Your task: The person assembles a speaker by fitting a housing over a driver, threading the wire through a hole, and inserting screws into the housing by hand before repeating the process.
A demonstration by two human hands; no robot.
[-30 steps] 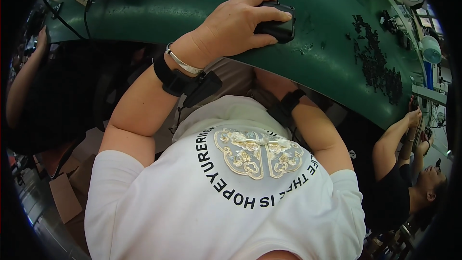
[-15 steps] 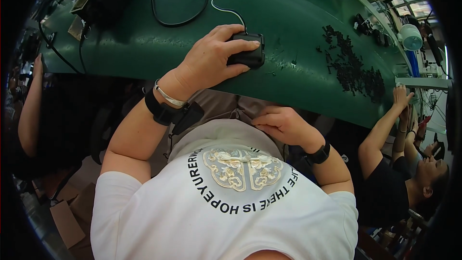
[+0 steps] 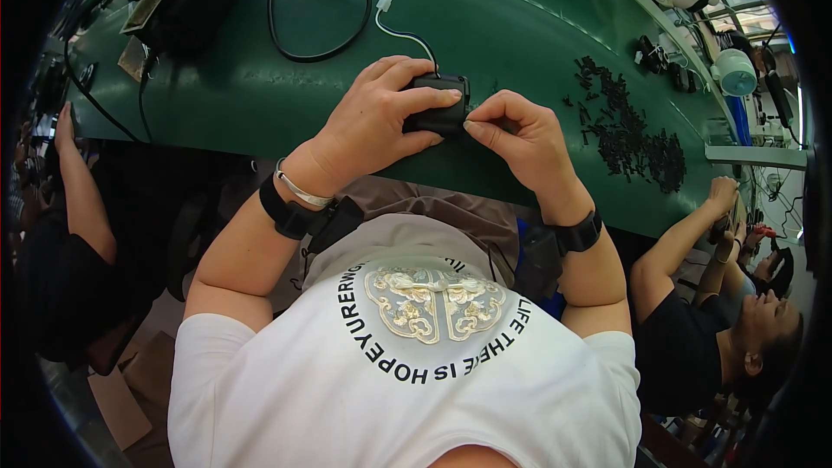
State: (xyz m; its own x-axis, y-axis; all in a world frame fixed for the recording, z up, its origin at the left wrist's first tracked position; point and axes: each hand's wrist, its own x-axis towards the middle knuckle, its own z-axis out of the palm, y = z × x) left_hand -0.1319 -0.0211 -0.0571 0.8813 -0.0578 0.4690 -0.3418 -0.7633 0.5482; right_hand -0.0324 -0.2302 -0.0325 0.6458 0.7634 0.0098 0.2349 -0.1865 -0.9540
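While the left hand [image 3: 377, 113] clasps the case [image 3: 436, 118] from its left side, index finger over the top and thumb along the near edge, the right hand [image 3: 517, 139] has thumb and fingertips drawn narrow at the case's right end. Can't tell whether anything sits between those tips; contact point is too small to read. Case is between the hands, looks to rest on the bench [image 3: 520, 39], though a slight lift wouldn't show. Main risk as I see it: slip at the right end. If the right hand pushes sideways, only the left palm backs the case, so it could skid or twist on the smooth top. If something small is in that pinch, it could drop and be hard to spot against the black shell. Second risk: lead [image 3: 414, 36]. It leaves the far edge right by the left fingers, so turning the case or curling those fingers in could bend or strain it at the exit. Its white plug [image 3: 385, 2] lies loose beyond the left hand, near the looped cable [image 3: 325, 57]; dragging the case toward the body might catch one on the other. Last: loose black parts [image 3: 626, 126] right of the right hand; a wide elbow or forearm swing could scatter them.
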